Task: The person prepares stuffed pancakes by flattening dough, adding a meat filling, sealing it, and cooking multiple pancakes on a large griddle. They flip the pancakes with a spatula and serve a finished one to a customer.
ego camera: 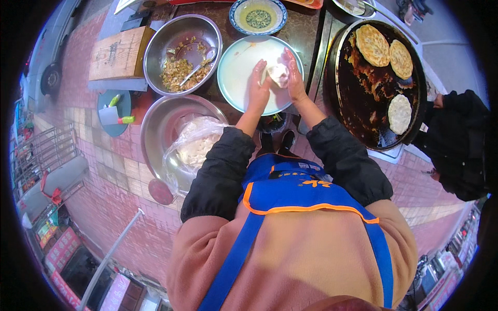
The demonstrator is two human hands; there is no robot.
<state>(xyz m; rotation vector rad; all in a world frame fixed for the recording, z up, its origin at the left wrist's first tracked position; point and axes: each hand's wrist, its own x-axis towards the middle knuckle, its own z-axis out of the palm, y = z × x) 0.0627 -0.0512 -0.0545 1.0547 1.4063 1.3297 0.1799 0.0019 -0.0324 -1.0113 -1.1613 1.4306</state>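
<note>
Over a large white plate with a pale blue rim (233,91), a lump of white dough (278,74) lies between my hands. My right hand (295,77) is against its right side, with the fingers pointing away from me. My left hand (260,83) is at its left, thumb towards the dough and fingers spread. Left of the plate, a steel bowl (149,70) holds chopped filling (175,72) and a metal spoon (191,74). Nearer me, a bigger steel bowl (149,144) contains white dough under clear plastic (198,144). A patterned bowl of oil (258,17) stands beyond the plate.
At the right, a round griddle (365,112) carries two browned flatbreads (372,45) (400,59) and a pale one (399,114). A person in black (457,144) stands beside it. A wooden box (116,53) and a green board (116,134) with a cleaver (109,116) are at the left.
</note>
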